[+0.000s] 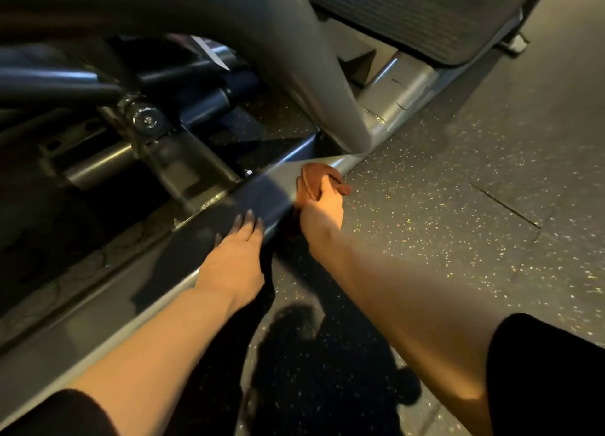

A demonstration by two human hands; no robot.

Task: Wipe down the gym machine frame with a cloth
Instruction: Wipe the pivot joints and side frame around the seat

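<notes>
**Cloth at the far end of the rail**

The right hand point(322, 203) grips the brown cloth point(314, 182) against the frame rail point(229, 203), whose long axis runs near-left to far-right. The left hand point(235, 255) rests flat, fingers straight, on the rail nearer the person.

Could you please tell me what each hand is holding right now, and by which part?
The right hand grips the brown cloth bunched at its middle, against the frame rail. The left hand holds nothing; it rests flat on the rail.

text: none legible; labels: none; brands: none; numbers: none
</notes>
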